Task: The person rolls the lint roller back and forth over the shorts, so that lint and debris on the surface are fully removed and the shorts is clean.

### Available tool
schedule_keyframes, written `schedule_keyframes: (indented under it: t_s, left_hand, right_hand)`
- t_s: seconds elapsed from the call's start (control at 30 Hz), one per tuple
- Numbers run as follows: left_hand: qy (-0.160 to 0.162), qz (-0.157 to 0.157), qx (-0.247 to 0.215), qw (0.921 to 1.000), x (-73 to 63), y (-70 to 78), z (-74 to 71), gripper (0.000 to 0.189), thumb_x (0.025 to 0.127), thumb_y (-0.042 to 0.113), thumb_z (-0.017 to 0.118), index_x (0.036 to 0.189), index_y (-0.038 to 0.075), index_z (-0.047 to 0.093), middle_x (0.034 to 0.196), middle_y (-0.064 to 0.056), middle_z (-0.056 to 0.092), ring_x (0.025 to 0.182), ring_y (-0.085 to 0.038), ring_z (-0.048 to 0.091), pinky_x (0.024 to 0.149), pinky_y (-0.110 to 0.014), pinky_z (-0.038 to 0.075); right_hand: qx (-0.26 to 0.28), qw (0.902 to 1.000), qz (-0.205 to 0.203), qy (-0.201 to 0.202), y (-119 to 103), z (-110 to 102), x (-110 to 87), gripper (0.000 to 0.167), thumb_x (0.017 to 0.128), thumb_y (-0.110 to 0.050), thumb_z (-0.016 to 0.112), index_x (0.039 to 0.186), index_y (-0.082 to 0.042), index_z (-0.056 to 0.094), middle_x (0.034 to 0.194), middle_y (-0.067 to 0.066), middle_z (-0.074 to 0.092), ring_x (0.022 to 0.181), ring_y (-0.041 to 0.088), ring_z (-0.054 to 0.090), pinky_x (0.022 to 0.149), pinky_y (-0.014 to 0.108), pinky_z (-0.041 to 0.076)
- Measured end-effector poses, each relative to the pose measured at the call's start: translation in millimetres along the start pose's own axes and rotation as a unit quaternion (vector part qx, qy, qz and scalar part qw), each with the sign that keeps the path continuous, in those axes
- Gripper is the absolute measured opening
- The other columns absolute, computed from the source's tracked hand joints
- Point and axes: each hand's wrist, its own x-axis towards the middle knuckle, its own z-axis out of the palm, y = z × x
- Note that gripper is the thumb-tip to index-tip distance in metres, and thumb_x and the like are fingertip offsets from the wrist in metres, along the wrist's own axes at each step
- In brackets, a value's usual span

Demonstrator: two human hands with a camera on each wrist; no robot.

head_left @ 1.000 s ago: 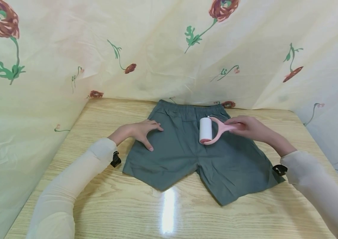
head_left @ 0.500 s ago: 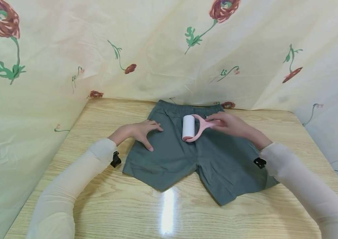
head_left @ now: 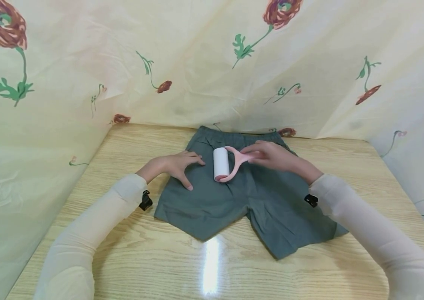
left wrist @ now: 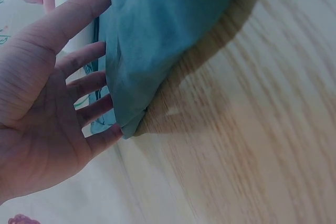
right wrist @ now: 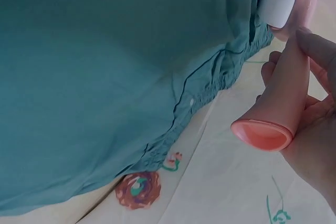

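Grey-green shorts [head_left: 212, 208] with an elastic waistband lie spread on the wooden table, waistband toward the back. My right hand [head_left: 273, 156] grips the pink handle of a lint roller [head_left: 221, 163], its white cylinder resting on the shorts left of their middle. In the right wrist view, thumb and fingers wrap the handle [right wrist: 278, 93], whose hollow end faces the camera. My left hand [head_left: 177, 166] rests on the left side of the shorts with fingers spread. The left wrist view shows its straight fingertips touching the cloth [left wrist: 152, 40] near the edge.
The light wood table [head_left: 152, 266] carries the shorts and reflects a bright light strip at the front. A cream floral cloth [head_left: 197, 62] hangs behind the table and along both sides. Small black devices [head_left: 145, 201] sit at both wrists.
My right hand has moved left with the lint roller, taking it from the right part of the shorts across to left of their middle. The left hand has stayed in place.
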Motion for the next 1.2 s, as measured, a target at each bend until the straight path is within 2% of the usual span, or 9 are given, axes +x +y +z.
schedule_keyframes:
  t_s: [0.13,0.33,0.63,0.73,0.87,1.03,1.1,1.2]
  left_hand:
    - [0.002,0.001,0.001,1.0,1.2,-0.3,0.1,0.092,0.083,0.042,0.084,0.158,0.013,0.038,0.168,-0.018,0.02,0.155,-0.04,0.017,0.124,-0.058,0.024]
    - [0.005,-0.003,-0.001,1.0,2.9,-0.6,0.2,0.092,0.083,0.043,0.085,0.157,0.013,0.039,0.168,-0.016,0.021,0.156,-0.039,0.016,0.124,-0.057,0.024]
    - [0.006,-0.002,0.003,1.0,3.4,-0.9,-0.1,0.092,0.083,0.042,0.085,0.157,0.013,0.039,0.168,-0.016,0.021,0.156,-0.039,0.016,0.125,-0.057,0.023]
    - [0.004,-0.004,0.002,1.0,3.4,-0.5,0.3,0.092,0.083,0.042,0.085,0.157,0.014,0.038,0.168,-0.016,0.02,0.156,-0.038,0.015,0.125,-0.056,0.023]
    - [0.003,-0.006,0.003,1.0,3.0,-0.1,1.5,0.092,0.083,0.042,0.084,0.158,0.015,0.038,0.169,-0.015,0.019,0.157,-0.038,0.015,0.125,-0.056,0.023]
    - [0.004,-0.008,0.0,1.0,1.1,0.8,2.1,0.091,0.083,0.041,0.085,0.158,0.015,0.039,0.169,-0.015,0.019,0.157,-0.039,0.014,0.125,-0.057,0.023]
    - [0.004,-0.007,-0.001,1.0,0.1,0.8,2.2,0.091,0.083,0.04,0.085,0.157,0.015,0.039,0.169,-0.016,0.018,0.157,-0.04,0.014,0.124,-0.057,0.024]
    - [0.005,-0.005,-0.003,1.0,-1.2,0.5,2.7,0.091,0.083,0.04,0.085,0.157,0.014,0.039,0.169,-0.016,0.018,0.157,-0.04,0.014,0.124,-0.057,0.024]
  right_hand:
    - [0.013,0.9998,-0.008,-0.013,-5,4,6.3,0.038,0.097,-0.011,0.07,0.134,-0.01,0.068,0.101,0.008,0.065,0.084,0.018,0.054,0.075,0.036,0.047]
    - [0.002,0.9994,-0.018,-0.029,-10,6,12.3,0.038,0.097,-0.012,0.07,0.135,-0.011,0.068,0.102,0.008,0.064,0.083,0.018,0.051,0.075,0.036,0.044]
    - [0.017,0.999,-0.01,-0.039,-3,5,13.3,0.039,0.096,-0.011,0.071,0.135,-0.011,0.068,0.122,0.012,0.069,0.1,0.023,0.061,0.086,0.042,0.051]
    - [0.025,0.9988,-0.004,-0.042,2,5,12.2,0.038,0.096,-0.01,0.071,0.134,-0.011,0.068,0.124,0.013,0.069,0.101,0.023,0.061,0.086,0.042,0.052]
    - [0.021,0.9989,0.0,-0.042,7,4,8.4,0.039,0.095,-0.01,0.072,0.134,-0.01,0.069,0.114,0.01,0.07,0.091,0.019,0.058,0.078,0.036,0.049]
    - [0.002,0.9993,0.001,-0.036,12,1,0.7,0.041,0.095,-0.012,0.073,0.135,-0.01,0.068,0.088,0.004,0.064,0.075,0.016,0.048,0.069,0.031,0.04]
    - [-0.002,0.9993,-0.001,-0.037,14,0,-3.0,0.041,0.096,-0.012,0.072,0.137,-0.009,0.067,0.083,0.003,0.06,0.072,0.015,0.044,0.067,0.03,0.038]
    - [-0.005,0.9995,-0.005,-0.031,17,-1,-9.4,0.041,0.097,-0.014,0.071,0.137,-0.009,0.066,0.086,0.003,0.062,0.073,0.014,0.045,0.067,0.03,0.038]
